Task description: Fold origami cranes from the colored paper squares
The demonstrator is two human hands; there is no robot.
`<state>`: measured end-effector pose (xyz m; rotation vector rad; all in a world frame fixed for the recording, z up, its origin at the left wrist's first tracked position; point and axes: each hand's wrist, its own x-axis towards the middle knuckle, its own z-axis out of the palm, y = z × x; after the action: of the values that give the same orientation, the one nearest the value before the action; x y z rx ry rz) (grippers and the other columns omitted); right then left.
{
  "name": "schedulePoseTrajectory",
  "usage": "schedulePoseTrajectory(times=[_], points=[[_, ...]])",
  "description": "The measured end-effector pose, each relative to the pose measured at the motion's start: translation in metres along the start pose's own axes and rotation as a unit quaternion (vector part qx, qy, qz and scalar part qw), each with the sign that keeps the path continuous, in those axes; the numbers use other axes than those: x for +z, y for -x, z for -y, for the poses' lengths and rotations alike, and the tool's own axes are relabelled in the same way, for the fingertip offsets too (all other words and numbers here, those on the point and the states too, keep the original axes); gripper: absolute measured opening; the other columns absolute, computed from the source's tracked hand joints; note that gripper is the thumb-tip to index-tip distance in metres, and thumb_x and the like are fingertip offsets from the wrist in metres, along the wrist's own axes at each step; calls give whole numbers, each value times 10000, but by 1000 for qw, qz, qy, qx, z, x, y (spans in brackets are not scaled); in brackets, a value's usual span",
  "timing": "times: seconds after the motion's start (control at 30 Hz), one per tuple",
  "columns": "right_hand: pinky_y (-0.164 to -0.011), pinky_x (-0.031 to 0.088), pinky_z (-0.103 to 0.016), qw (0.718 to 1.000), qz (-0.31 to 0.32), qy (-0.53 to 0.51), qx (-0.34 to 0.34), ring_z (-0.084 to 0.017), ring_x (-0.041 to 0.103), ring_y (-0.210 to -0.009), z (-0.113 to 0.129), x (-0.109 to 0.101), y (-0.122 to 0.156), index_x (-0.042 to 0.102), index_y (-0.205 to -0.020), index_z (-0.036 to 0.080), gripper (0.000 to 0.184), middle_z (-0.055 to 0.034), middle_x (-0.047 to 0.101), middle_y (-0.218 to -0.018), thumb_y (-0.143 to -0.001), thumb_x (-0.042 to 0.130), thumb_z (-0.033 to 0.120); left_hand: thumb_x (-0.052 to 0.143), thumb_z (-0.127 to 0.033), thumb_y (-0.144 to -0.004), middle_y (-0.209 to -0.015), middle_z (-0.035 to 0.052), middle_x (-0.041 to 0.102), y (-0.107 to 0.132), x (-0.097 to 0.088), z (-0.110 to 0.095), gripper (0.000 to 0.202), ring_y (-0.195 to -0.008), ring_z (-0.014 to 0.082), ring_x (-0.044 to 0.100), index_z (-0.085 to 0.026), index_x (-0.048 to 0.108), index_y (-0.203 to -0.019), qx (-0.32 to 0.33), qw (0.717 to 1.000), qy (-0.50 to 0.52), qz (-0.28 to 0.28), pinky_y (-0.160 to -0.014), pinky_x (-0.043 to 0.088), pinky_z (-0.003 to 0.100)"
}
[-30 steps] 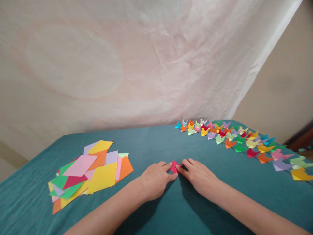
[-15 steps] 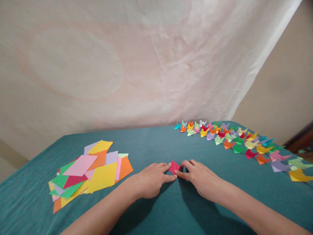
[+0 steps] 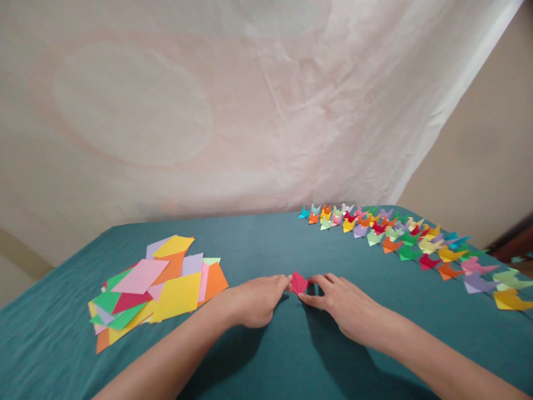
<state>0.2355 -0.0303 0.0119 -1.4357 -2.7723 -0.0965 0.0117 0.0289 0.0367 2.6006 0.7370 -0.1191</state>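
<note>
A small folded piece of red paper lies on the teal tablecloth at the middle. My left hand rests palm down just left of it, fingertips pinched on its left edge. My right hand comes in from the right, thumb and forefinger pinching the paper's right side. Both forearms stretch in from the bottom edge.
A loose pile of coloured paper squares lies at the left. Rows of many small folded paper birds run along the right side toward the table's edge. A pale cloth backdrop hangs behind the table.
My left thumb has drawn back off the paper and the hand has slid slightly left. The red paper has tilted up a little between my fingertips.
</note>
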Motion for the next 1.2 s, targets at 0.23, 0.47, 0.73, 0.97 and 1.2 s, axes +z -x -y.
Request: schedulePoseTrajectory(times=[0.23, 0.47, 0.73, 0.97, 1.2], points=[[-718, 351, -308, 1000, -21, -5, 22, -189, 546, -837, 0, 2, -6, 508, -1228, 278, 558, -58, 593, -930, -747, 452, 0, 424, -164, -859, -996, 75, 633, -12, 5, -2, 237, -938, 225, 607, -191, 458, -1092, -30, 995, -51, -76, -779, 462, 314], [-745, 343, -291, 991, -127, 1, 40, -160, 543, -780, -10, 22, -22, 638, -972, 199, 194, -43, 610, -812, -901, 457, 193, 515, -279, -869, -1051, 27, 637, -28, 21, 26, 205, -982, 162, 577, -210, 555, -1058, 10, 984, 21, -179, -871, 415, 264], [-746, 334, -271, 982, -182, -39, 25, -138, 538, -777, -17, 34, -25, 659, -926, 202, 202, -34, 617, -804, -909, 458, 211, 573, -322, -834, -1035, 25, 643, -34, 31, 33, 232, -971, 163, 563, -204, 597, -1032, -9, 972, 77, -222, -877, 412, 273], [-731, 320, -283, 982, -188, 2, 18, -144, 527, -758, -18, 30, -36, 667, -940, 192, 211, -41, 616, -784, -903, 460, 188, 598, -347, -809, -995, 30, 641, -33, 31, 35, 236, -953, 176, 555, -195, 619, -987, -63, 961, 42, -266, -869, 418, 296], [-770, 368, -274, 982, -167, -76, 48, -150, 541, -832, -15, 28, -45, 654, -974, 219, 179, -34, 623, -894, -869, 510, 206, 564, -332, -839, -989, 10, 644, -33, 34, 39, 178, -954, 168, 551, -235, 674, -940, -60, 962, 23, -267, -883, 410, 295]])
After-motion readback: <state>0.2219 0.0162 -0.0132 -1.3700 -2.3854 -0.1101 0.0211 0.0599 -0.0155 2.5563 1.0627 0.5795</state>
